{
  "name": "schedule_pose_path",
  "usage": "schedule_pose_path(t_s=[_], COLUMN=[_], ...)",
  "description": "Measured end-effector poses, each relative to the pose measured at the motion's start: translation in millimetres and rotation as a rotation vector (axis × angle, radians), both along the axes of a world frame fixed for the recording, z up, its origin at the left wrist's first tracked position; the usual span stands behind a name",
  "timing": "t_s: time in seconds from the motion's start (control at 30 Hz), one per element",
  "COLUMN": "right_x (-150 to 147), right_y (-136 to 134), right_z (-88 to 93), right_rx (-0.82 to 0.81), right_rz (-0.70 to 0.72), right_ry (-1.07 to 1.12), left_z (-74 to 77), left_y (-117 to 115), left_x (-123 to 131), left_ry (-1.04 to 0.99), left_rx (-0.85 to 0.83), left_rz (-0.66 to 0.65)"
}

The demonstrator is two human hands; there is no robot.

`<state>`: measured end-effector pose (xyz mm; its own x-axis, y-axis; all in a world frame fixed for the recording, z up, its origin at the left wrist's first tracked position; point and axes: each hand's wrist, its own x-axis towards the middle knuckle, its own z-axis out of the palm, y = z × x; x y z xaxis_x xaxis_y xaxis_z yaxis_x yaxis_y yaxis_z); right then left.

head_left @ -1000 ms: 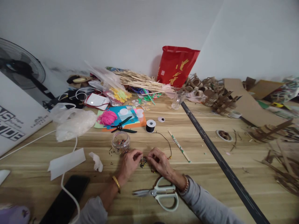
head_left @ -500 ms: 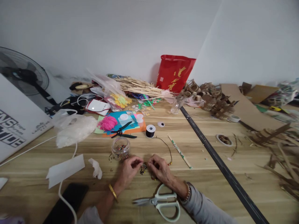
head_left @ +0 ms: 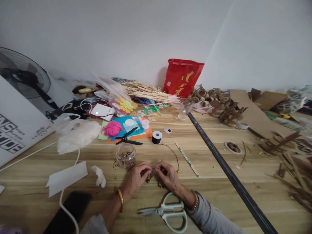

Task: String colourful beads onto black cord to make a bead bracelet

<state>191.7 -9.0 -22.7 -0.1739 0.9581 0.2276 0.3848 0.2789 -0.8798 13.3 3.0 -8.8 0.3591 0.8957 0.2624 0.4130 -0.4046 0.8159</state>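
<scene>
My left hand (head_left: 136, 178) and my right hand (head_left: 168, 177) face each other low over the table, thumb and fingers pinched. Between their fingertips spans a short stretch of thin dark cord (head_left: 153, 168). Any bead at the left fingertips is too small to make out. A small pile of mixed beads (head_left: 149, 177) lies just under the hands. From beside the black cord spool (head_left: 156, 137), more cord curves round to my right hand, with a few beads strung on it. Behind my left hand stands a clear jar (head_left: 125, 156) of colourful beads.
Pale-handled scissors (head_left: 168, 212) lie in front of my right wrist. Black pliers (head_left: 127, 137) and pink yarn (head_left: 112, 128) rest on coloured paper behind the jar. A wrapped chopstick (head_left: 187, 159) lies to the right. A phone (head_left: 69, 211) and a white cable are at front left.
My left fingertips have moved slightly right, closer to my right hand, and the cord now shows between them. The view has shifted a little.
</scene>
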Motion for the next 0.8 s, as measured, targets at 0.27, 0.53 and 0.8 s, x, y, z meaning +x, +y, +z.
schedule_pose_path(t_s=[0.27,0.53,0.8], right_x=[1,1,2], right_y=[1,0,0], right_z=[1.7,2.5,2.8], right_rx=[-0.044,-0.038,-0.041], right_rz=[-0.021,-0.002,0.005], right_ry=[0.049,0.027,0.022], left_z=[2.2,-0.3,-6.7], left_y=[-6,-7,-3], left_x=[1,-2,-3], left_ry=[0.003,0.001,-0.056], left_rx=[-0.171,-0.163,-0.194], left_rz=[-0.205,-0.22,-0.15])
